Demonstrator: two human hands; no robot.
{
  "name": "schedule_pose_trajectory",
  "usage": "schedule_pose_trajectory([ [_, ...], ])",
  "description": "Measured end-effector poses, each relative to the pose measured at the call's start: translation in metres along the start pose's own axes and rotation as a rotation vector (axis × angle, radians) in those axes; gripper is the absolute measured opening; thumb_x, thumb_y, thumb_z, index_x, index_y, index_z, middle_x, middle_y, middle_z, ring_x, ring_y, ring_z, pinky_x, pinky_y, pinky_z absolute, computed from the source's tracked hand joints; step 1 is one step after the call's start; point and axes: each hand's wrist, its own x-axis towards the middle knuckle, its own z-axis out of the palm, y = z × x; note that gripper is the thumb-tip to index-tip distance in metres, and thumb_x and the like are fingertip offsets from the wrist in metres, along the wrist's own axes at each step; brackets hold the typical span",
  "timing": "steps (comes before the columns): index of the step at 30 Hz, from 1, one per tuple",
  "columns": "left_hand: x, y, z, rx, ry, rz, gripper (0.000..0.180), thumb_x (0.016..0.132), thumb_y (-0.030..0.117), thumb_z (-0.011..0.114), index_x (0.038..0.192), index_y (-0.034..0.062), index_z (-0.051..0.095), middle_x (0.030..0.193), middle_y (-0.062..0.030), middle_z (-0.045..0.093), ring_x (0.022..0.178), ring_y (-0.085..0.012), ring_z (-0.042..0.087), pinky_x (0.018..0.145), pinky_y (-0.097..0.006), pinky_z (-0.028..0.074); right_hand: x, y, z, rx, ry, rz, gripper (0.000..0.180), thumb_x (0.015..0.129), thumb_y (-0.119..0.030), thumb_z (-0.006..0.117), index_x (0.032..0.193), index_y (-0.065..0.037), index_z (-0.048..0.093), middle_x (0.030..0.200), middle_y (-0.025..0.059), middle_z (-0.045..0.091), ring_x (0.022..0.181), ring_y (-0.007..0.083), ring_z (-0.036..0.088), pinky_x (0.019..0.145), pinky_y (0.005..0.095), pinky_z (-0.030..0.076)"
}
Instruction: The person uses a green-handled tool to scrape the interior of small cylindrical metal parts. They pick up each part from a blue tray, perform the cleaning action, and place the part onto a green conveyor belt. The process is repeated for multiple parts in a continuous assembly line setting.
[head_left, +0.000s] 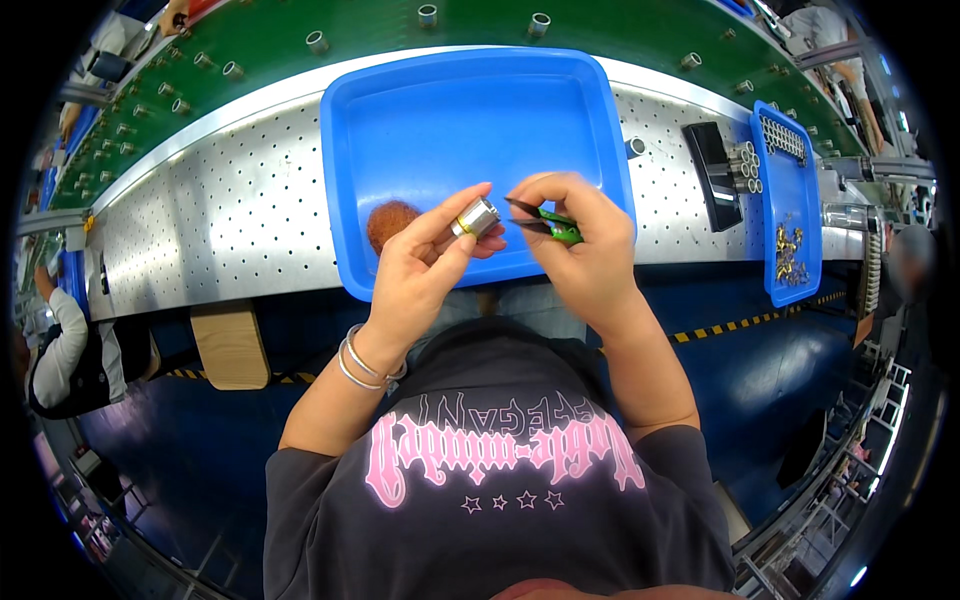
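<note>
My left hand (425, 253) is closed around a short silver metal sleeve (475, 217) with a yellowish band at its lower end, tilted up to the right. In my right hand (590, 245) is a pair of small snips (562, 230) with green handles and dark pointed blades. The blade tips point left at the sleeve's upper end, with a small gap between them. Both hands are over the near part of a large blue tray (470, 95). A reddish-brown fibrous ball (391, 222) lies in that tray, partly hidden behind my left hand.
The tray sits on a perforated metal bench (240, 200). Beyond it, a green conveyor belt (370, 30) carries several metal sleeves. To the right are a sleeve (635, 147), a black holder (712, 180), stacked sleeves (745, 168) and a smaller blue tray (797, 205) with sleeves and brass-coloured pieces.
</note>
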Motion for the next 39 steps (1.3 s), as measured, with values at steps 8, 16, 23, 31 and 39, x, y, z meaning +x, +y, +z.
schedule_pose_trajectory([
  [8, 0.002, 0.001, 0.001, -0.017, 0.074, -0.015, 0.044, 0.091, 0.009, 0.05, 0.132, -0.0021, 0.04, 0.112, -0.0174, 0.057, 0.097, -0.0207, 0.061, 0.085, -0.03, 0.049, 0.003, 0.002, -0.001, 0.048, 0.206, 0.005, 0.027, 0.072, -0.004, 0.068, 0.097, -0.004, 0.061, 0.089, 0.0107, 0.063, 0.075, 0.024, 0.063, 0.066, 0.0295, 0.05],
  [16, 0.005, 0.004, -0.001, -0.153, 0.197, -0.012, 0.045, 0.087, 0.004, 0.058, 0.129, 0.0006, 0.041, 0.113, -0.0186, 0.058, 0.1, -0.0202, 0.059, 0.089, -0.031, 0.046, -0.004, -0.001, 0.006, -0.131, 0.006, -0.078, 0.018, 0.075, -0.019, 0.07, 0.09, -0.008, 0.066, 0.071, 0.0064, 0.064, 0.059, 0.0208, 0.06, 0.051, 0.0282, 0.044],
  [23, 0.002, 0.002, 0.001, -0.142, 0.17, 0.026, 0.048, 0.084, 0.0, 0.06, 0.129, 0.001, 0.042, 0.113, -0.0177, 0.058, 0.106, -0.0198, 0.056, 0.093, -0.031, 0.043, -0.003, 0.005, 0.009, -0.158, 0.015, -0.038, 0.014, 0.077, -0.02, 0.067, 0.085, -0.008, 0.067, 0.07, 0.0061, 0.064, 0.058, 0.0207, 0.06, 0.051, 0.0287, 0.044],
  [31, 0.002, 0.001, 0.001, -0.122, 0.157, 0.029, 0.048, 0.083, 0.001, 0.061, 0.128, 0.002, 0.043, 0.112, -0.0162, 0.059, 0.105, -0.0184, 0.056, 0.09, -0.029, 0.044, -0.004, 0.003, 0.009, -0.124, 0.021, -0.03, 0.013, 0.077, -0.019, 0.068, 0.085, -0.008, 0.068, 0.069, 0.0058, 0.064, 0.058, 0.0199, 0.061, 0.05, 0.0285, 0.044],
  [39, 0.001, 0.002, 0.003, -0.118, 0.158, 0.028, 0.049, 0.083, 0.003, 0.063, 0.128, 0.002, 0.043, 0.111, -0.0164, 0.059, 0.104, -0.0187, 0.056, 0.09, -0.029, 0.044, -0.005, 0.002, 0.006, -0.134, 0.009, -0.023, 0.013, 0.077, -0.019, 0.068, 0.084, -0.009, 0.069, 0.069, 0.0055, 0.064, 0.057, 0.0196, 0.06, 0.049, 0.0281, 0.044],
])
